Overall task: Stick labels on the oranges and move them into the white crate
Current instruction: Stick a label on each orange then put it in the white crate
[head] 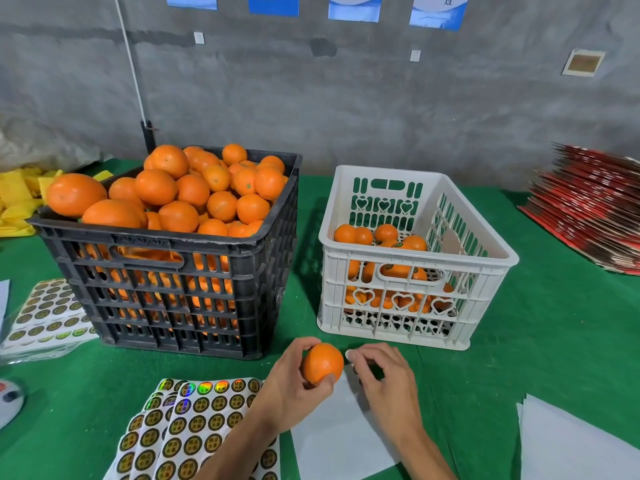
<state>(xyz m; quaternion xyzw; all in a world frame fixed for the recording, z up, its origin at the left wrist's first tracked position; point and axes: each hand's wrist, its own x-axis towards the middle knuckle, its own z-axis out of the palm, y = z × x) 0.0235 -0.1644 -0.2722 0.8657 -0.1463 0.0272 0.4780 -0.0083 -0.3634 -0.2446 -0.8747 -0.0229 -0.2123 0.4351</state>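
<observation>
My left hand (289,384) grips one orange (322,362) just above the green table, in front of the two crates. My right hand (386,379) sits right of that orange with fingers curled, its index tip almost touching the fruit. A small dark label (355,370) shows pinched under those fingers. The white crate (415,268) stands behind my right hand, with several oranges (385,233) lying in its bottom. The black crate (166,235) on the left is heaped with oranges (194,190). Label sheets (194,420) lie under my left forearm.
More label sheets (48,306) lie left of the black crate. White paper (339,434) lies beneath my hands and another white sheet (571,441) at the right. A red cardboard stack (595,209) fills the far right, yellow bags (17,199) the far left.
</observation>
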